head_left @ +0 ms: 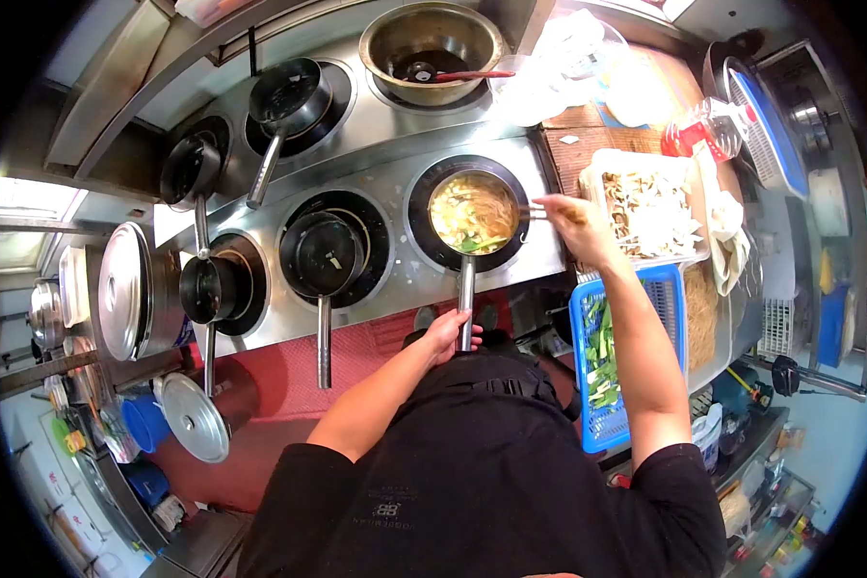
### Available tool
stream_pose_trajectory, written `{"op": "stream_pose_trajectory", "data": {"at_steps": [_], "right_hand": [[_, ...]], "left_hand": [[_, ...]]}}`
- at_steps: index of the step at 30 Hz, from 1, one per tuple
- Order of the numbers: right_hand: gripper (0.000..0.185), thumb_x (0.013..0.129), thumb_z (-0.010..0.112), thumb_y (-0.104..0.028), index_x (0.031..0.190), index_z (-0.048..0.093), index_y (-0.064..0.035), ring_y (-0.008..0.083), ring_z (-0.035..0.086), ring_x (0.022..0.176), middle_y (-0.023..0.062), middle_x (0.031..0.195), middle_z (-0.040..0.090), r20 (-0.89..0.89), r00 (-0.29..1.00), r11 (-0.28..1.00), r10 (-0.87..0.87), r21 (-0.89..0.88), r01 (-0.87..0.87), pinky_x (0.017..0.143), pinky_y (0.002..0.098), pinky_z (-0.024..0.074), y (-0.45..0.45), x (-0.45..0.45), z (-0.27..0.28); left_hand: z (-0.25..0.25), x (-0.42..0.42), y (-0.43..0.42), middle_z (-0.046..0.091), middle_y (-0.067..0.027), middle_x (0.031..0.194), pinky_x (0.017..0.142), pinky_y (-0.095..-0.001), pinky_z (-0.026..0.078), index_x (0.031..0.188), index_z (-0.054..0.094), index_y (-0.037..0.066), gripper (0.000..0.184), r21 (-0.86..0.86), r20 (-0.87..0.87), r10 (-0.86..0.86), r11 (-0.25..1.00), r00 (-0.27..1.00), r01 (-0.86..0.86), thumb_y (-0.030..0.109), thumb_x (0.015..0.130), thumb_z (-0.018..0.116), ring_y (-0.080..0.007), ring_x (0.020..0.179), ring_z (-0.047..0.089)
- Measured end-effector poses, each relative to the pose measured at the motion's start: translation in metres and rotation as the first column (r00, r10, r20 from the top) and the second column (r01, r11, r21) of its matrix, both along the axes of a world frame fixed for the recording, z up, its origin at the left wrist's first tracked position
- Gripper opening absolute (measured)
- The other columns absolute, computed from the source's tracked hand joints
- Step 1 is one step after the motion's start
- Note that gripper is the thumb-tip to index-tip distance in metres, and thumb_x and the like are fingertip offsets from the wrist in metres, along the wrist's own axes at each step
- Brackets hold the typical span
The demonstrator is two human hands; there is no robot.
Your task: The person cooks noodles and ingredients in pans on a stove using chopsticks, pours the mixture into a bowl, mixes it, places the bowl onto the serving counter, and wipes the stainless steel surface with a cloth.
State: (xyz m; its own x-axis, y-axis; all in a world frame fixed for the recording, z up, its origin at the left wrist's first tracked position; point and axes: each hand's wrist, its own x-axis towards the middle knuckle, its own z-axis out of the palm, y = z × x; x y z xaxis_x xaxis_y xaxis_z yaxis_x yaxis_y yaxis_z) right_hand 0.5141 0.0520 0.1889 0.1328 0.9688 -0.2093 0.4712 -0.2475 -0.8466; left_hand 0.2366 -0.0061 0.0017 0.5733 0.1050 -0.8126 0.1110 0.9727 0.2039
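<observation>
My left hand (pixel 448 334) is closed around the metal handle of a saucepan (pixel 467 279) on the front right burner. Inside the pan is a soup (pixel 472 214) with noodles, yellow pieces and green leaves. At the pan's right rim, my right hand (pixel 576 226) has its fingers closed on a thin metal utensil (pixel 533 212), whose working end is hard to make out over the soup. Just right of that hand stands a tray of sliced mushrooms (pixel 645 207). Below my right forearm lies a blue basket (pixel 578 371) with cut green vegetables (pixel 603 352).
Several dark saucepans, including one at front centre (pixel 323 252), rest on burners with handles pointing toward me. A large metal bowl (pixel 385 72) with a red-handled ladle (pixel 472 75) stands behind. Lidded pots (pixel 125 289) are on the left, and a bottle of red liquid (pixel 689 135) is at right.
</observation>
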Motion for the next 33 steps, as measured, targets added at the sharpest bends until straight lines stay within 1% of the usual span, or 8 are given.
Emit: {"op": "stream_pose_trajectory", "data": {"at_steps": [4, 6, 12, 17, 20, 22, 28, 33], "right_hand": [[0.025, 0.093, 0.056, -0.006, 0.116, 0.065, -0.0044, 0.0161, 0.067, 0.094, 0.0109, 0.101, 0.071, -0.067, 0.996, 0.998, 0.062, -0.011, -0.063, 0.082, 0.0283, 0.0519, -0.012, -0.016, -0.034], [0.025, 0.095, 0.055, -0.009, 0.118, 0.065, -0.0059, 0.0135, 0.065, 0.091, 0.0061, 0.101, 0.069, -0.391, 0.909, 0.989, -0.143, -0.102, 0.111, 0.079, 0.0264, 0.0523, -0.011, -0.027, -0.052], [0.031, 0.098, 0.056, -0.02, 0.125, 0.06, -0.0064, 0.0139, 0.063, 0.091, 0.0055, 0.105, 0.064, -0.562, 0.738, 0.871, -0.374, 0.06, 0.487, 0.081, 0.0263, 0.0522, 0.007, -0.047, -0.07], [0.025, 0.095, 0.056, -0.006, 0.119, 0.063, -0.0006, 0.013, 0.061, 0.1, 0.0071, 0.107, 0.067, -0.499, 0.829, 0.896, -0.254, 0.2, 0.395, 0.087, 0.0252, 0.0483, 0.006, -0.08, -0.092], [0.023, 0.094, 0.057, -0.006, 0.116, 0.065, -0.0028, 0.0135, 0.061, 0.1, 0.0078, 0.109, 0.067, -0.428, 0.903, 0.992, -0.028, 0.098, 0.077, 0.09, 0.025, 0.0473, -0.024, -0.07, -0.064], [0.022, 0.095, 0.057, -0.008, 0.115, 0.066, -0.0046, 0.0129, 0.062, 0.097, 0.0067, 0.107, 0.068, -0.253, 0.966, 0.998, -0.056, -0.041, 0.047, 0.088, 0.0251, 0.0485, -0.041, -0.046, -0.059], [0.02, 0.096, 0.057, -0.011, 0.112, 0.066, -0.0027, 0.0081, 0.06, 0.087, 0.002, 0.095, 0.068, -0.443, 0.841, 0.948, -0.31, -0.076, 0.309, 0.077, 0.0243, 0.0494, -0.039, -0.025, -0.044], [0.021, 0.095, 0.057, -0.008, 0.113, 0.066, -0.0021, 0.0083, 0.061, 0.091, 0.0028, 0.101, 0.069, -0.192, 0.96, 0.94, -0.203, 0.235, 0.246, 0.081, 0.0219, 0.0479, -0.004, -0.055, -0.061]], "left_hand": [[-0.003, -0.001, -0.001, 0.061, -0.0134, 0.098, 0.066, -0.0405, 0.055, 0.117, 0.044, 0.013, 0.025, 0.001, 0.002, -0.007, 1.0, 1.0, 0.007, 0.032, 0.102, 0.041, -0.0257, 0.078, 0.063], [-0.004, -0.001, -0.001, 0.061, -0.0134, 0.098, 0.066, -0.0405, 0.055, 0.117, 0.044, 0.012, 0.025, -0.003, 0.013, -0.005, 1.0, 1.0, 0.005, 0.032, 0.102, 0.042, -0.0259, 0.077, 0.063], [-0.006, -0.001, -0.002, 0.061, -0.0131, 0.098, 0.067, -0.0401, 0.055, 0.118, 0.043, 0.011, 0.027, 0.011, 0.014, -0.005, 1.0, 1.0, 0.005, 0.032, 0.102, 0.042, -0.0257, 0.078, 0.063], [0.002, 0.0, 0.001, 0.062, -0.013, 0.098, 0.067, -0.0401, 0.055, 0.12, 0.043, 0.011, 0.028, 0.014, -0.011, -0.025, 1.0, 1.0, 0.025, 0.032, 0.102, 0.042, -0.0252, 0.079, 0.063], [0.0, 0.0, 0.001, 0.062, -0.0129, 0.098, 0.067, -0.0401, 0.055, 0.12, 0.043, 0.011, 0.028, 0.005, -0.002, -0.016, 1.0, 1.0, 0.016, 0.033, 0.102, 0.042, -0.0251, 0.078, 0.063], [-0.002, -0.001, 0.0, 0.062, -0.0129, 0.098, 0.067, -0.0402, 0.055, 0.121, 0.043, 0.011, 0.028, -0.002, 0.001, -0.005, 1.0, 1.0, 0.005, 0.033, 0.102, 0.042, -0.0251, 0.078, 0.063], [0.001, -0.001, 0.0, 0.061, -0.0126, 0.096, 0.067, -0.0401, 0.056, 0.118, 0.044, 0.011, 0.027, 0.005, 0.004, -0.013, 1.0, 1.0, 0.013, 0.033, 0.102, 0.042, -0.0251, 0.077, 0.064], [0.002, -0.001, 0.001, 0.061, -0.0126, 0.096, 0.066, -0.0393, 0.056, 0.117, 0.043, 0.012, 0.027, 0.011, 0.004, -0.02, 1.0, 1.0, 0.02, 0.033, 0.101, 0.042, -0.0244, 0.077, 0.064]]}}
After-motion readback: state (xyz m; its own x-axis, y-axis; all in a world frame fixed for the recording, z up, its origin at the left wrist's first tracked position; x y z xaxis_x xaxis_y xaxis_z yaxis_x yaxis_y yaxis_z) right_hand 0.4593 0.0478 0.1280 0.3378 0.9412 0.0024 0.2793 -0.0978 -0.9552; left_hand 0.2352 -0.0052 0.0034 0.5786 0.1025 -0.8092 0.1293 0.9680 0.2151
